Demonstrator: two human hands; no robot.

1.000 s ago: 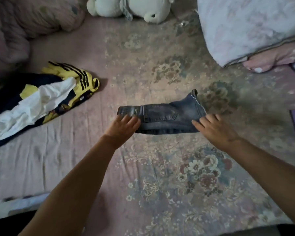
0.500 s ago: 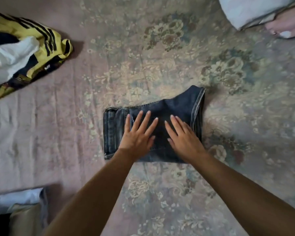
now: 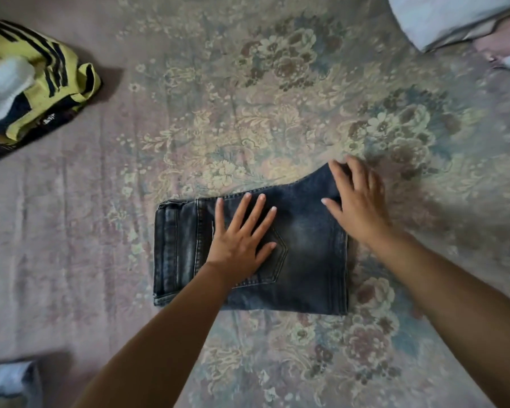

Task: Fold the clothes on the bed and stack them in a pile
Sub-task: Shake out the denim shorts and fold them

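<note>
A folded pair of dark blue jeans (image 3: 306, 260) lies flat on the floral bed sheet (image 3: 218, 128) in the middle of the view. My left hand (image 3: 242, 234) presses on the jeans with fingers spread, over the back pocket. My right hand (image 3: 357, 201) rests with straight fingers on the jeans' far right corner. A heap of unfolded clothes (image 3: 27, 89), yellow with black stripes, white and dark, lies at the far left.
A pale pillow or duvet (image 3: 454, 16) and a pink cushion (image 3: 504, 51) sit at the top right. A light blue object (image 3: 6, 384) shows at the bottom left corner.
The jeans came down from mid-air onto the sheet. Both hands went flat on them, then my right hand slid out to the far right corner. The view has dropped closer.
</note>
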